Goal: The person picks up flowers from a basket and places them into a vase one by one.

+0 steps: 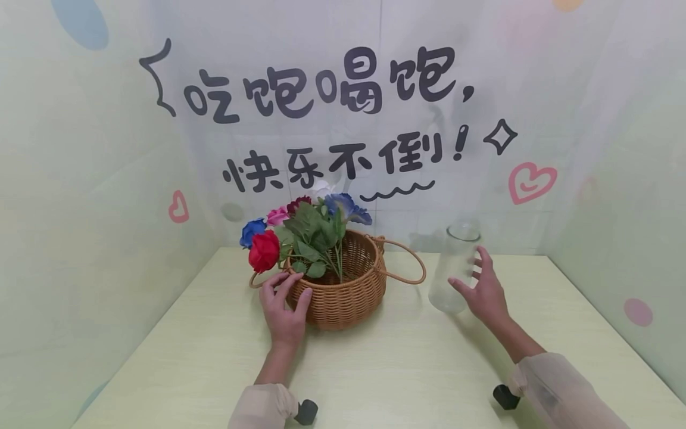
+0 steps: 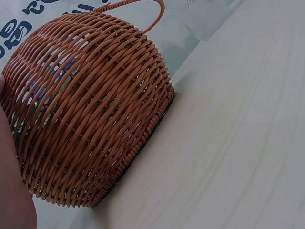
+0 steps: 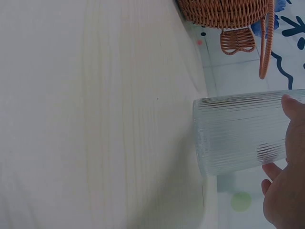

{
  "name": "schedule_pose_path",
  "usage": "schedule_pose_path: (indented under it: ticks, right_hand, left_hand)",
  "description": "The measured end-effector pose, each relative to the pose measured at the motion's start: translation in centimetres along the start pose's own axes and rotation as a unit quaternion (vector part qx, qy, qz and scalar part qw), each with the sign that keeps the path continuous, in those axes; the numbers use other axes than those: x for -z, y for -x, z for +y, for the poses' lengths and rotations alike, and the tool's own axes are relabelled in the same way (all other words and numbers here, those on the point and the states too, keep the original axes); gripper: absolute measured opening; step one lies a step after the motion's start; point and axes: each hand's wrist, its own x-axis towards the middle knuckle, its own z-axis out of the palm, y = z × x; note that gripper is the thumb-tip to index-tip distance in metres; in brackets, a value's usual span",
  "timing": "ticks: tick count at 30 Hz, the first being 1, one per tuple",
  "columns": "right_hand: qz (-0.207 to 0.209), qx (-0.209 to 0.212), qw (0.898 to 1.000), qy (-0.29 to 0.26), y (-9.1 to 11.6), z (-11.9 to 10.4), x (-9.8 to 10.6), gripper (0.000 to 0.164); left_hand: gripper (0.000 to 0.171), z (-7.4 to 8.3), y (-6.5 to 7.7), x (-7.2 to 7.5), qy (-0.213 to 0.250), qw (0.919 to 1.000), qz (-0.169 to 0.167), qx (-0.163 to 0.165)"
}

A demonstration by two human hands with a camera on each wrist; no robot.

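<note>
A brown wicker basket (image 1: 343, 307) stands left of the table's middle, holding artificial flowers with green leaves (image 1: 316, 232). My left hand (image 1: 284, 310) is at its near left rim, thumb against the outer wall and fingers over the edge. Only part of that hand (image 2: 14, 181) appears in the left wrist view, beside the woven wall. On the right, my right hand (image 1: 485, 292) holds a clear ribbed glass vase (image 1: 452, 274) from its right side, thumb in front and fingers behind. The vase (image 3: 243, 133) looks upright, with its base at the tabletop.
The basket's loop handles hang outward, the right one (image 1: 412, 280) reaching toward the vase. A pale wooden tabletop (image 1: 386, 375) lies beneath everything. Behind it rises a printed backdrop (image 1: 321, 36) with dark lettering, with pale panels on both sides.
</note>
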Motion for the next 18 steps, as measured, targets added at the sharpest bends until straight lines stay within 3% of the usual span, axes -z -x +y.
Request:
schedule_pose_path:
  ticks: [9, 18]
  right_hand:
    - [0.014, 0.041, 0.998, -0.035, 0.7, 0.5, -0.2, 0.092]
    - [0.112, 0.035, 0.992, -0.040, 1.6, -0.2, 0.3, 0.070]
  left_hand:
    - [0.028, 0.0, 0.1, 0.0, 0.003, 1.0000, 0.001, -0.005]
    - [0.030, 0.2, 0.0, 0.0, 0.006, 1.0000, 0.004, 0.006]
